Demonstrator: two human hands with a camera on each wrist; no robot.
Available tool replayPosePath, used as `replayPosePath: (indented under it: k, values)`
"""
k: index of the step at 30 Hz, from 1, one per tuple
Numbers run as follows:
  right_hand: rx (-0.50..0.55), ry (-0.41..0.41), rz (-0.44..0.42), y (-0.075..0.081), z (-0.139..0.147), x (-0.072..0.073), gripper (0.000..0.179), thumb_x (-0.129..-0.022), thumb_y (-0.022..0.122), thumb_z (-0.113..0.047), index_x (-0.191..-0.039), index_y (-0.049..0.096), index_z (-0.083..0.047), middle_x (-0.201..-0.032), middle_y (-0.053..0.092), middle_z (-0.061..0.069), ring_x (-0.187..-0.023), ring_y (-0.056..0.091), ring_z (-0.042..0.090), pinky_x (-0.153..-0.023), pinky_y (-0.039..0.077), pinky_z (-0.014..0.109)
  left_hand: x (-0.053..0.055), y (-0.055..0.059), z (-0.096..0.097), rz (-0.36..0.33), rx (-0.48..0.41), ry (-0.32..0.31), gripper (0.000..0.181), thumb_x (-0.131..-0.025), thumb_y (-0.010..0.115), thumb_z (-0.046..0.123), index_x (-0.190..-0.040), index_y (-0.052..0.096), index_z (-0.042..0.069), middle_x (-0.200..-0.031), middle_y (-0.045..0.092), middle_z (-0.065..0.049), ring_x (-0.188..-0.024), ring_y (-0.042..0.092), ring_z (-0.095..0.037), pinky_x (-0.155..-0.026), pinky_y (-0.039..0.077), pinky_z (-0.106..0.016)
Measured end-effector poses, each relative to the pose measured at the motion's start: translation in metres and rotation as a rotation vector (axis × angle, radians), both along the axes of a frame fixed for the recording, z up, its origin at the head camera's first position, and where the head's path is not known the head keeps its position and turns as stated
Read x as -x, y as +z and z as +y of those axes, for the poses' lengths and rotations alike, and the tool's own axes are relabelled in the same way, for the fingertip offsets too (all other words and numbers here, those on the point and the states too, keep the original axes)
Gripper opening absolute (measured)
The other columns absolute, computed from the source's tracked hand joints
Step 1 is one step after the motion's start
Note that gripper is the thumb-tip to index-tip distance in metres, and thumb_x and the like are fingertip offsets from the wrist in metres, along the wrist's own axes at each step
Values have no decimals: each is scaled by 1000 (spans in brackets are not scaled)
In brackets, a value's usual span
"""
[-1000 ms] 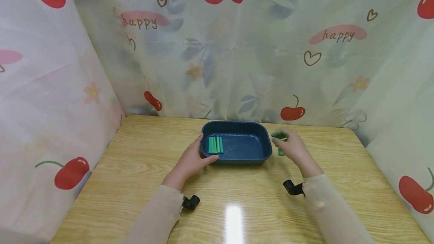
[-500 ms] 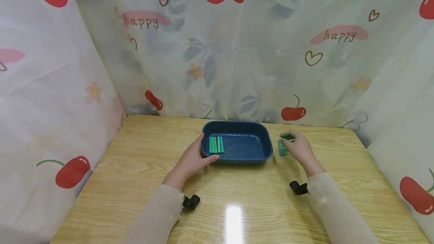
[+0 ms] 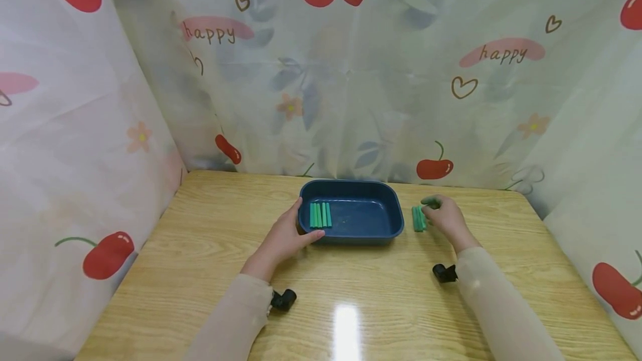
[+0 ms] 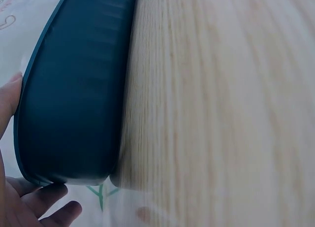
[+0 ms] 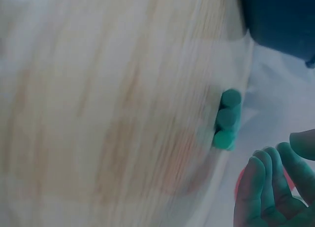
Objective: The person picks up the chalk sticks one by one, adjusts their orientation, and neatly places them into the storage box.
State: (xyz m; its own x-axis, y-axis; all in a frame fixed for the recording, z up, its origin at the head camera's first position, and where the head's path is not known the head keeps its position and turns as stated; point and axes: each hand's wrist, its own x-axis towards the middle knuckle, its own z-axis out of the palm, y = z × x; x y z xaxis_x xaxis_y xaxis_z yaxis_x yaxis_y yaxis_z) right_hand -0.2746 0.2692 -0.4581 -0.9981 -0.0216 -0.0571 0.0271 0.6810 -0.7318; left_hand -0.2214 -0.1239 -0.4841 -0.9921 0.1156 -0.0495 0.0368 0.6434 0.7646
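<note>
A dark blue rectangular container (image 3: 361, 241) stands on the wooden table. Its left end is held by my left hand (image 3: 283, 234), the thumb on the near rim and the fingers round the end. Several green chalk sticks (image 3: 320, 215) lie side by side inside, at the left. Just right of the container, a short row of green chalk sticks (image 3: 418, 219) lies on the table; three round ends show in the right wrist view. Over the right side of this row hovers my right hand (image 3: 445, 220), thumb and fingers apart, holding nothing. Green colours its fingers (image 5: 251, 182).
Curtains (image 3: 346, 71) printed with cherries and the word "happy" enclose the wooden table (image 3: 311, 277) at the back and both sides. A black wrist camera mount (image 3: 284, 299) sticks out from the left sleeve, another black mount (image 3: 443, 273) from the right.
My right hand has moved rightward, away from the container's right end, uncovering more of the chalk row on the table. My left hand, the container and the sticks inside it stay in place.
</note>
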Motion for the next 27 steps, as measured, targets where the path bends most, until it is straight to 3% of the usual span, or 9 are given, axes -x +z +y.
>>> replayPosePath:
  k: [20,27]
  values:
    - [-102,9,-108,-9,8,25,44,-101,53,-18,-136,52,9,-134,52,31,-111,57,39,-92,50,48,-3,5,1,-10,-11,12,106,-84,78,51,-162,15,18,-164,25,-10,-149,27,-32,-116,29,-54]
    - [-118,0,-133,-12,6,30,44,-101,54,-17,-136,51,9,-130,54,31,-102,58,33,-87,50,43,-3,3,1,-4,-8,9,106,-83,78,51,-162,15,19,-164,26,-10,-148,27,-32,-116,29,-54]
